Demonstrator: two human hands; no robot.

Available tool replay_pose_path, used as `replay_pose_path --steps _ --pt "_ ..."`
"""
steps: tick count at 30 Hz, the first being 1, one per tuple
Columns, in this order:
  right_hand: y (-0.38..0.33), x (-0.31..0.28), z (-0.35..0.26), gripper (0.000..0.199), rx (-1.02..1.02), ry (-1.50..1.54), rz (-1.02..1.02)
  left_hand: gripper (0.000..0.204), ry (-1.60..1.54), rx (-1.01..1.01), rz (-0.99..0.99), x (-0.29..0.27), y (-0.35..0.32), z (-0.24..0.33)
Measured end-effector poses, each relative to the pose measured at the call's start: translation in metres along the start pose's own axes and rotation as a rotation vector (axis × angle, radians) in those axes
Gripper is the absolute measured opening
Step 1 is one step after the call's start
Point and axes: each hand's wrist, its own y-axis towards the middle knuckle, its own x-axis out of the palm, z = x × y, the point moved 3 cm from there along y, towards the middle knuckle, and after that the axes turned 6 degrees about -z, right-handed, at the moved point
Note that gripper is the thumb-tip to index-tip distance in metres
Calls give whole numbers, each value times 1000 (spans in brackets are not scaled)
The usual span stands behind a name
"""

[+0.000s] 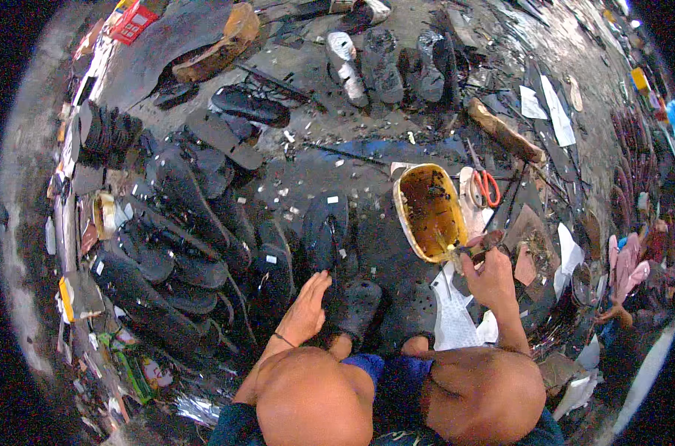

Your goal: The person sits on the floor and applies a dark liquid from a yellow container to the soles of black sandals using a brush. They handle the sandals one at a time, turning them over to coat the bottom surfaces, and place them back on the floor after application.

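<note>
**A:** Head view, looking down: the small brush point(450, 245) is dipping into the yellow oval tub of brown glue point(429, 211), so I'd call this the loading step.

**B:** Right hand point(490, 276)?

**A:** Fingers closed round the brush handle, tub just ahead of it. Left hand point(307, 308) lies flat and open, holding nothing, beside the black rubber sandal point(327, 232) on the floor.

**B:** Next?

**A:** Probably a steady lift without dripping. Red-handled scissors point(486, 186) lie beyond.

A flat green packet point(135, 372) lies lower left (beside black soles), a red one point(131, 24) top left.
</note>
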Motion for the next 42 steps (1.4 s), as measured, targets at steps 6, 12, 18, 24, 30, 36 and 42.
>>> replay_pose_path --steps 6,12,18,24,30,36,42 --pt "-2 -6 -17 31 -167 233 -145 89 -82 -75 400 15 86 -7" --pt "30 22 -59 31 -356 840 -75 79 -48 -272 362 -28 150 -28" --pt "66 18 -148 28 -790 707 318 45 -1631 -110 416 -69 134 44" --pt "64 14 -136 23 -713 606 354 45 -1636 -31 435 -66 126 59" --pt "55 12 -137 22 -655 547 527 50 -1608 -117 544 -60 131 65" --pt "64 -4 -144 24 -487 819 418 49 -1106 -99 836 -45 133 54" --pt "38 39 -129 22 -308 1460 -274 70 -1723 -160 137 -39 95 52"
